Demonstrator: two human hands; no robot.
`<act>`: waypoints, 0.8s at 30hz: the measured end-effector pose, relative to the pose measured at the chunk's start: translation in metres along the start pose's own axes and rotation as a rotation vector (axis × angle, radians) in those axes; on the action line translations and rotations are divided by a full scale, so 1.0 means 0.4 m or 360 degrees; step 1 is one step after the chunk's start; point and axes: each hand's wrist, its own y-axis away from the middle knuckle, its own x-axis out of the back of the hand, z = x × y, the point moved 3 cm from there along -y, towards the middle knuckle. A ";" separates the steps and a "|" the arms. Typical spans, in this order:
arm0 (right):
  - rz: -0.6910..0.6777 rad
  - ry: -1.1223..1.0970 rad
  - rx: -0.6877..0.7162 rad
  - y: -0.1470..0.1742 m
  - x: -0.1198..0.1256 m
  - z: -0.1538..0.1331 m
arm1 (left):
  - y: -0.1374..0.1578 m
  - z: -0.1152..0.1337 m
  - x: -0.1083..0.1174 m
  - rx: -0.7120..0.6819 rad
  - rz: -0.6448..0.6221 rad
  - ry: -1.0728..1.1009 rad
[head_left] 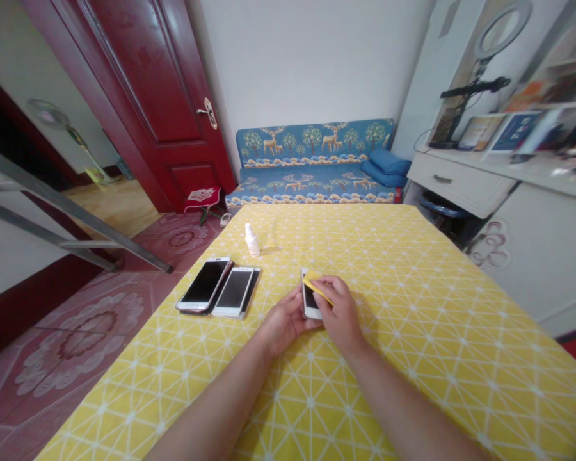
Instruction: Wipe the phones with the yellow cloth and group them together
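Between the fingers of the left hand (288, 319) and those of the right hand (338, 312): one white phone (312, 313), dark screen up; cannot tell whether it touches the tabletop (413, 390). Left fingers grasp the phone from its left side and near end. Right fingers pinch a yellow cloth (310, 279), which covers part of the screen. Left of the left fingers, apart from them: a smaller phone (234, 292) overlapping a dark flat item (253, 286), then a larger phone (205, 283) just beside. Beyond the left fingers, leftward: a white bottle (251, 242), upright.
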 end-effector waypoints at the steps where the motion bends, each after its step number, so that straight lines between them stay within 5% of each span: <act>1: -0.0058 -0.0034 0.0035 0.004 -0.003 -0.007 | -0.002 0.001 0.006 -0.0028 0.0024 0.0046; 6: -0.0415 -0.0170 0.0336 0.025 -0.019 -0.062 | -0.009 0.013 0.035 -0.0119 0.0186 0.0233; 9: -0.0435 -0.0133 0.0423 0.027 -0.027 -0.077 | -0.009 0.011 0.040 -0.0020 0.0182 0.0305; 24: 0.0258 0.0007 0.0094 -0.025 0.032 0.004 | 0.032 0.007 -0.032 0.0246 -0.0265 -0.0239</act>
